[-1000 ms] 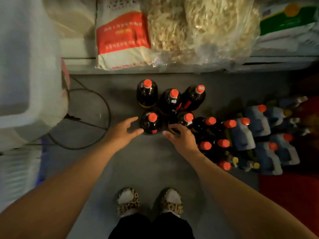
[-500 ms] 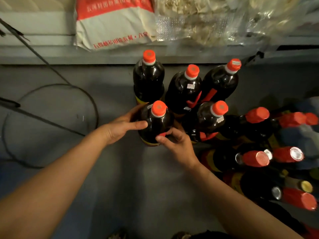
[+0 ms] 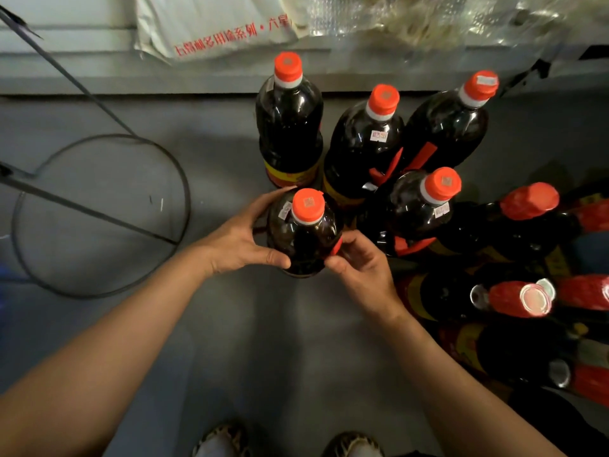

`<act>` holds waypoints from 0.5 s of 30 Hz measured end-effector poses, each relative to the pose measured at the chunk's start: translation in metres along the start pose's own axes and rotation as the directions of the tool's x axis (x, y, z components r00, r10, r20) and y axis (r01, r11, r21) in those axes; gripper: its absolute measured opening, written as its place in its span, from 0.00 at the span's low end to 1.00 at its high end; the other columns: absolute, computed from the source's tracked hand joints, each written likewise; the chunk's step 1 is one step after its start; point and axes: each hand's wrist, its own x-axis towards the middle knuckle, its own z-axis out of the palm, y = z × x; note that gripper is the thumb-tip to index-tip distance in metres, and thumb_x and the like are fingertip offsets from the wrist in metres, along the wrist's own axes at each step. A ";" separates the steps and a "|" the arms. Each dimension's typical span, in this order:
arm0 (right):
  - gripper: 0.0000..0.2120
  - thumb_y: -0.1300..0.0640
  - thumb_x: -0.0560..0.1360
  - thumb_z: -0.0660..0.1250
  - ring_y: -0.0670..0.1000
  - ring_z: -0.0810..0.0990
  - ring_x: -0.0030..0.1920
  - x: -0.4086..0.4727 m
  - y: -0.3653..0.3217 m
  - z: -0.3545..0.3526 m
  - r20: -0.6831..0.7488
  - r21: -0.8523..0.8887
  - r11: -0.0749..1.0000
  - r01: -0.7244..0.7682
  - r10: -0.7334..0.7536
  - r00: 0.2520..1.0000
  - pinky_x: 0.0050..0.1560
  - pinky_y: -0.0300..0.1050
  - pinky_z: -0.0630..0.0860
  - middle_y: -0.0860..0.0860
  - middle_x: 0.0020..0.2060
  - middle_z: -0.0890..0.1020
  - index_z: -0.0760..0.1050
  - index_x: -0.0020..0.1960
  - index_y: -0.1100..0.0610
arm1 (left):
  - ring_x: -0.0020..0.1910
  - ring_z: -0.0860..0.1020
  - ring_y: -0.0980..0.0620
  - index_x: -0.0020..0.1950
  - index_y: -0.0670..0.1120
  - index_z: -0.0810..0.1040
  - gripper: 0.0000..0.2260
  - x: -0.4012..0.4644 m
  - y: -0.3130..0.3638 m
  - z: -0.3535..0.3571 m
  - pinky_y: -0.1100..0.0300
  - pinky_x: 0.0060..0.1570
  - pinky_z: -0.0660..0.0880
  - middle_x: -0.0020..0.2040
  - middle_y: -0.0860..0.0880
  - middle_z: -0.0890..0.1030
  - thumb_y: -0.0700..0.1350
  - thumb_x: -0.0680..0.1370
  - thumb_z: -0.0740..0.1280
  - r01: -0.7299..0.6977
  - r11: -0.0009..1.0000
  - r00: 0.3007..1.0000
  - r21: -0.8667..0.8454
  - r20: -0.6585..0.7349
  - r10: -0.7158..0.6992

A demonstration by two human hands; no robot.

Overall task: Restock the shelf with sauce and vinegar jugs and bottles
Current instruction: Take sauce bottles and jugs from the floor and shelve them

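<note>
Head view: near bottle (image 3: 304,235) on floor (image 3: 230,324), front of the cluster.
Hands: left hand (image 3: 239,240) cups its left shoulder; right hand (image 3: 361,268) pinches its right side.
Handling: looks full, heavy, slick plastic.
Hold: probably low on the body, not the cap (image 3: 308,206).

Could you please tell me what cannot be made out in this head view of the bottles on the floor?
- Front bottle: its label and base, hidden by the left hand, the right hand and the steep top-down angle.
- Bottles at right: their count and labels, lost in shadow and cut off by the right edge.
- White sack: its upper print, cut off by the top edge.
- Shoes: cut off by the bottom edge.
</note>
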 end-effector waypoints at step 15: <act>0.21 0.46 0.71 0.72 0.48 0.85 0.50 -0.002 -0.061 0.025 -0.105 0.025 0.976 -0.217 0.218 0.970 0.49 0.40 0.81 0.50 0.46 0.85 0.76 0.54 0.62 | 0.63 0.79 0.52 0.67 0.53 0.76 0.40 -0.007 0.030 0.016 0.46 0.67 0.72 0.61 0.51 0.82 0.65 0.58 0.80 0.127 0.967 0.958 -0.222 -0.223 -0.178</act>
